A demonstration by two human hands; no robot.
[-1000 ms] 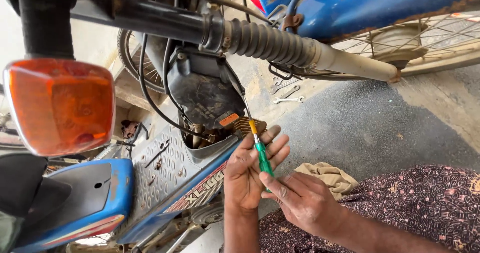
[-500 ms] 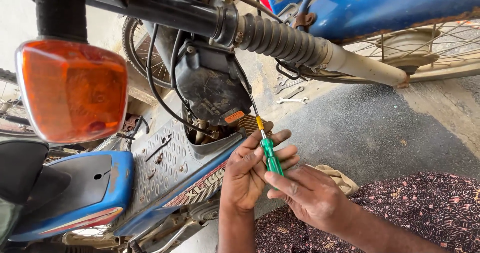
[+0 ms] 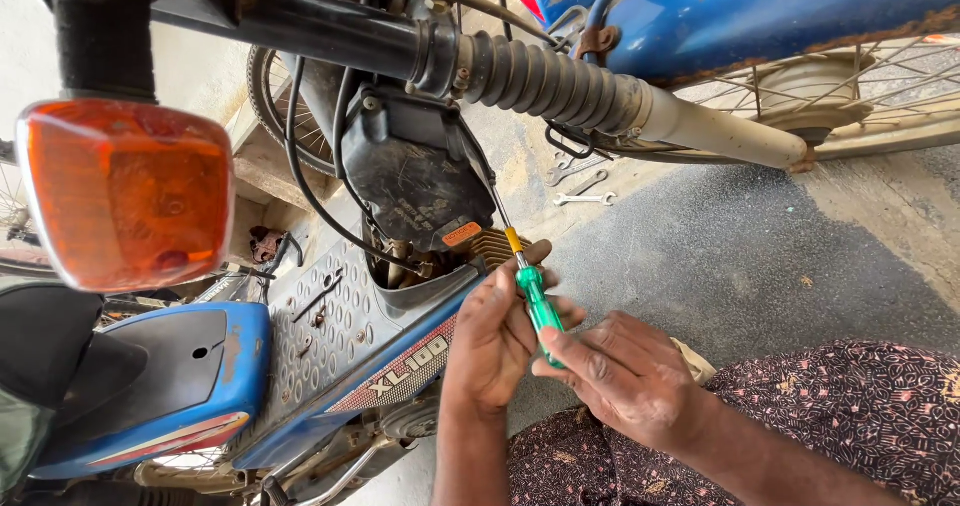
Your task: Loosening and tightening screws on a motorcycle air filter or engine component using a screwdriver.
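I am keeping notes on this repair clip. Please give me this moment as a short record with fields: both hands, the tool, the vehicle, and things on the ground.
left hand: left hand cups the tool from the left side
right hand: right hand grips the handle's lower end
tool: screwdriver, green handle, shaft pointing up toward the black box
vehicle: blue moped, orange indicator lamp close to the camera
ground: wrenches on the pavement beyond the fork tube
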